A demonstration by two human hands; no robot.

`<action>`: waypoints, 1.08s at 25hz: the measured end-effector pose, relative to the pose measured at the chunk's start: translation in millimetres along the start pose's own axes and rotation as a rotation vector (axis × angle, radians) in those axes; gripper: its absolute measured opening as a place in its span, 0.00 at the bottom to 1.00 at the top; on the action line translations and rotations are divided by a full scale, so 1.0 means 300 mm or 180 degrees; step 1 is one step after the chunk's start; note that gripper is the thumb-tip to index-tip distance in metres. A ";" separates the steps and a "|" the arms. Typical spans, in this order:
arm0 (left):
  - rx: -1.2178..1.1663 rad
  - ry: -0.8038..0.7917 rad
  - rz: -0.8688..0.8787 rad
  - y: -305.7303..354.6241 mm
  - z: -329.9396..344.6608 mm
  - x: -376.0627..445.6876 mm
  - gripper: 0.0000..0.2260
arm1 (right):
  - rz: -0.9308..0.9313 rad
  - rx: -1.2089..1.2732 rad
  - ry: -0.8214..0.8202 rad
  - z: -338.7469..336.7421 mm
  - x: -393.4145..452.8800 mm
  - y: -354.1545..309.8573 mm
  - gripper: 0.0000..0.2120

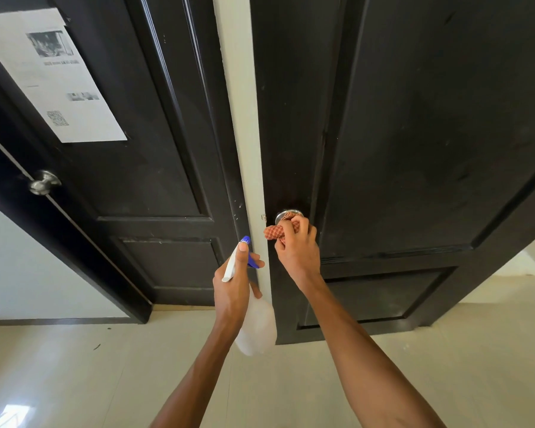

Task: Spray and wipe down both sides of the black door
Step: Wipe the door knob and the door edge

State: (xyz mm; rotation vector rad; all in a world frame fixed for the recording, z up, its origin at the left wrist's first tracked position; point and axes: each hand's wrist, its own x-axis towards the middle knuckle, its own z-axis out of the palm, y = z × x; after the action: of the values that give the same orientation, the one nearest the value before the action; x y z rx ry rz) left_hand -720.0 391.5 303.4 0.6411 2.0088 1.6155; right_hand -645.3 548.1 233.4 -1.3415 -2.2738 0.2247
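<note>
A tall black panelled door [414, 134] fills the right half of the view. Its silver knob [282, 215] shows just above my right hand [297, 251], which grips an orange checked cloth [274, 232] bunched against the knob. My left hand [233, 282] holds a translucent spray bottle [257, 325] with a white and blue trigger head [244, 242], the nozzle pointing up toward the door's edge and the index finger lying along the head. The knob is mostly covered by cloth and fingers.
A second black door [130, 134] stands at the left with a printed paper sheet [53, 78] stuck on it and its own silver knob [44, 182]. A cream wall strip [244, 118] separates the two doors. Pale tiled floor [105, 366] lies below.
</note>
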 end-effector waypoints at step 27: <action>0.0139 -0.1503 0.0502 -0.128 0.122 -0.990 0.22 | 0.0982 0.1217 0.1477 -0.742 -1.448 0.594 0.25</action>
State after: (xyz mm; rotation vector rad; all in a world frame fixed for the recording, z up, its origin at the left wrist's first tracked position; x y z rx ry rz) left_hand -469.2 225.2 281.7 1.1056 1.6800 1.3454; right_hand -225.2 242.6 218.5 -1.3605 -1.5489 0.3840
